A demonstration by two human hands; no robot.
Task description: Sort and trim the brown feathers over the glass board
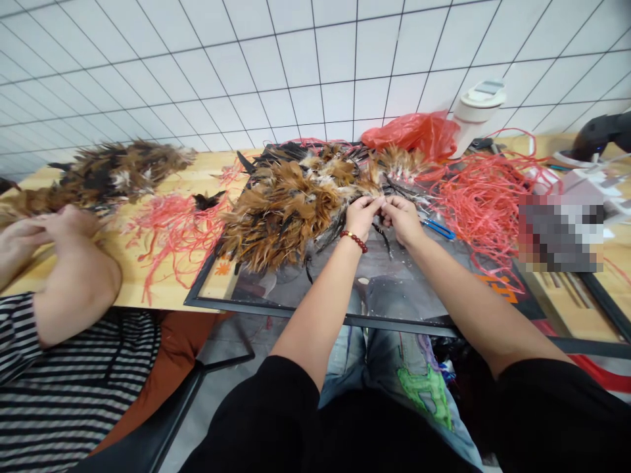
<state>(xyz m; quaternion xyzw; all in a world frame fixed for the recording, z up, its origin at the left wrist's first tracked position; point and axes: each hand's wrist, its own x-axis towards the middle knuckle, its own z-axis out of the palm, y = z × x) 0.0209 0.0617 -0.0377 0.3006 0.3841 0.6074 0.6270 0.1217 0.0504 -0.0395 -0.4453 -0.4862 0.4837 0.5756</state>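
Observation:
My left hand [362, 215], with a red bead bracelet [353, 240] at its wrist, is closed in a pinch. Its fingertips meet those of my right hand [401, 220], which is pinched as well. Whatever lies between the fingertips is too small to make out. Both hands are over the near edge of a heap of brown and black feathers [283, 210], most of it to the left of my left hand. Just right of my right hand lies a blue-handled cutting tool [438, 228]. Loose dark feathers are scattered under my hands.
A black-framed glossy panel [276, 307] covers the wooden table. Red plastic strips [480, 203] are tangled at the right, near a red plastic bag [417, 135] and a white tumbler [476, 112]. At left, a co-worker's hands [69, 226] are beside more feathers [123, 171] and red strips [172, 223].

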